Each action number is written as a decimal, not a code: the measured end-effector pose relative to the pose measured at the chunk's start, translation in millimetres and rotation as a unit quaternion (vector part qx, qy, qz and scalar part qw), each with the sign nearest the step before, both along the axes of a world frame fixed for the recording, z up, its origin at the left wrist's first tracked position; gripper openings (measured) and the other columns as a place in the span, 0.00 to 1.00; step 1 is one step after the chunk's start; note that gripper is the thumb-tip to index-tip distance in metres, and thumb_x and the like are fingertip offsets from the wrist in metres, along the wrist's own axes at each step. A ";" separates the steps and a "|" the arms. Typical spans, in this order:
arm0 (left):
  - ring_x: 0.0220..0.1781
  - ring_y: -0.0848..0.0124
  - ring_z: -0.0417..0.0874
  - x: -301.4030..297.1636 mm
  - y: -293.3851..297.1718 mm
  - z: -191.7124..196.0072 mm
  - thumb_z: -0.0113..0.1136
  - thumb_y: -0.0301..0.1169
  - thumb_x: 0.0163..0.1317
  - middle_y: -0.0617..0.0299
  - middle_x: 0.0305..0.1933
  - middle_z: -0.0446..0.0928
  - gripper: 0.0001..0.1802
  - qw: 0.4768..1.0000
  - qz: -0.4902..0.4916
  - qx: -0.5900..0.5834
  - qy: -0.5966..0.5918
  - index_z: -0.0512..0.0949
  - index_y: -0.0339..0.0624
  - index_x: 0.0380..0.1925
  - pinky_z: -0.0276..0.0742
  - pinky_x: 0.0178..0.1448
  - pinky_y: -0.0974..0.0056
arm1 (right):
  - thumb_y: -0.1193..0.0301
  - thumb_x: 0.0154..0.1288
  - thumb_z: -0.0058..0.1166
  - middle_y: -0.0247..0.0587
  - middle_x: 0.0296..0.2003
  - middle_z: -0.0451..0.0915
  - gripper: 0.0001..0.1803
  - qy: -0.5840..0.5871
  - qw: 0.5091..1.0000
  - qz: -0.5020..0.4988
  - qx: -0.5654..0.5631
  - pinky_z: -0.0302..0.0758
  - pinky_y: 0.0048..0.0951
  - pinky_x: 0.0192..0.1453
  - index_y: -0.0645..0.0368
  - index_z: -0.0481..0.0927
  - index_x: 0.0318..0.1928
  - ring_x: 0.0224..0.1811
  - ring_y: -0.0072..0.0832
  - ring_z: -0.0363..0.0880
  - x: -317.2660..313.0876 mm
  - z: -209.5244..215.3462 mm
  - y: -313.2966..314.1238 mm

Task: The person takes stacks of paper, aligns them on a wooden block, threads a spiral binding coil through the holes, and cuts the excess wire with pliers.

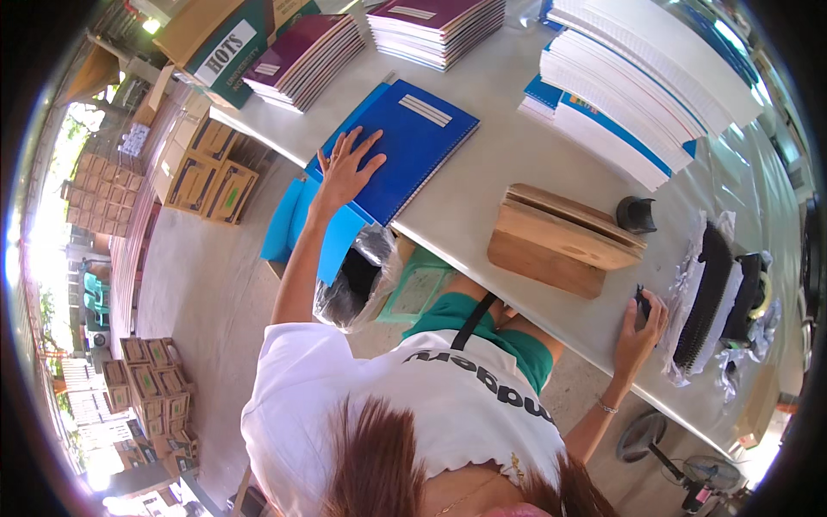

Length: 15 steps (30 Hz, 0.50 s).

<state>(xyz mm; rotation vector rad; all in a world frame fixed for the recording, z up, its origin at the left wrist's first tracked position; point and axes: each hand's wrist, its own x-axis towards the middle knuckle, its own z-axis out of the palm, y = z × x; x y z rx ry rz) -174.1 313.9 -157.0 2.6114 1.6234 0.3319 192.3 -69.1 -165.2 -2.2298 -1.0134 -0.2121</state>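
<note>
My left hand point(349, 171) lies flat with spread fingers on the blue cover of a spiral-bound notebook point(422, 142) near the table's edge. Light-blue sheets point(332, 246) hang over the edge beneath it. At the right, my right hand point(642, 332) rests at the table's front edge, its fingers closed around a small black object point(643, 303) whose kind I cannot make out. Between the hands stands a slotted wooden block point(564, 237), with a black curved piece point(636, 214) by its far end. Black spiral binding coils point(705, 293) lie in clear plastic right of my right hand.
Maroon notebooks stand in two stacks point(310, 56) point(435, 30) at the back of the table point(465, 220). White page stacks point(620, 95) are piled at the back right. A lined bin point(357, 280) sits below the edge; cartons point(207, 172) stand left, a fan point(646, 435) lower right.
</note>
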 end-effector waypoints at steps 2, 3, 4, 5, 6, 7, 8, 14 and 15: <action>0.77 0.55 0.46 -9.7 -1.0 -7.0 0.40 0.59 0.67 0.61 0.74 0.52 0.29 1.000 0.003 -0.011 -0.011 0.61 0.73 0.67 0.31 0.72 0.33 | 0.73 0.62 0.56 0.44 0.45 0.75 0.14 -0.002 1.000 -0.003 -0.001 0.66 0.39 0.59 0.60 0.75 0.48 0.53 0.40 0.70 1.7 -2.3 -1.4; 0.77 0.55 0.46 -9.8 -3.1 -8.6 0.39 0.59 0.67 0.61 0.74 0.52 0.28 1.000 0.005 -0.003 -0.014 0.61 0.73 0.67 0.31 0.72 0.33 | 0.74 0.62 0.56 0.44 0.45 0.75 0.14 -0.003 1.000 -0.006 -0.001 0.66 0.39 0.59 0.61 0.75 0.48 0.53 0.40 0.71 2.2 -3.2 -1.7; 0.77 0.55 0.47 -10.6 -4.6 -9.8 0.39 0.59 0.67 0.61 0.74 0.52 0.28 1.000 0.006 0.006 -0.016 0.62 0.73 0.66 0.31 0.72 0.33 | 0.73 0.62 0.56 0.44 0.46 0.75 0.14 0.001 1.000 -0.002 -0.001 0.66 0.39 0.59 0.61 0.75 0.48 0.53 0.40 0.71 2.1 -3.8 -1.5; 0.76 0.55 0.47 -12.8 -5.6 -11.7 0.40 0.58 0.67 0.61 0.74 0.53 0.28 1.000 0.004 0.014 -0.026 0.62 0.73 0.66 0.31 0.72 0.33 | 0.73 0.62 0.56 0.44 0.46 0.75 0.14 0.003 1.000 0.003 -0.001 0.66 0.39 0.59 0.61 0.76 0.48 0.53 0.40 0.71 2.7 -3.4 -1.6; 0.76 0.55 0.47 -14.2 -5.4 -13.8 0.41 0.58 0.67 0.60 0.74 0.53 0.27 0.999 0.001 0.022 -0.035 0.63 0.73 0.66 0.31 0.72 0.32 | 0.73 0.62 0.56 0.45 0.46 0.75 0.14 0.005 1.000 0.007 -0.001 0.66 0.39 0.59 0.61 0.76 0.47 0.53 0.41 0.71 3.0 -3.0 -2.0; 0.76 0.55 0.48 -15.0 -5.1 -15.7 0.43 0.57 0.67 0.60 0.74 0.54 0.27 0.999 -0.002 0.030 -0.045 0.64 0.73 0.65 0.31 0.71 0.32 | 0.73 0.62 0.56 0.45 0.46 0.75 0.14 0.001 1.000 0.010 -0.003 0.66 0.40 0.59 0.61 0.76 0.47 0.53 0.41 0.71 3.0 -2.6 -2.2; 0.76 0.55 0.48 -17.9 -3.8 -17.7 0.43 0.57 0.67 0.60 0.74 0.54 0.27 0.998 0.007 0.029 -0.050 0.64 0.73 0.65 0.31 0.71 0.32 | 0.73 0.62 0.56 0.45 0.46 0.75 0.14 -0.003 1.000 0.012 -0.003 0.65 0.40 0.59 0.61 0.76 0.47 0.53 0.41 0.71 3.3 -2.6 -1.4; 0.75 0.54 0.52 -37.0 13.2 -22.5 0.46 0.59 0.65 0.56 0.70 0.59 0.29 0.985 0.107 0.080 -0.112 0.68 0.66 0.63 0.35 0.69 0.28 | 0.73 0.62 0.56 0.45 0.46 0.75 0.14 -0.001 1.000 0.005 0.000 0.65 0.40 0.59 0.61 0.76 0.47 0.52 0.41 0.71 -0.1 1.8 0.9; 0.73 0.55 0.57 -36.2 20.6 -20.2 0.50 0.62 0.60 0.56 0.68 0.63 0.32 0.976 0.122 0.101 -0.148 0.71 0.63 0.61 0.36 0.67 0.26 | 0.72 0.62 0.56 0.45 0.46 0.75 0.14 0.004 1.000 0.001 0.003 0.65 0.40 0.59 0.61 0.76 0.47 0.52 0.41 0.71 -1.1 1.6 1.4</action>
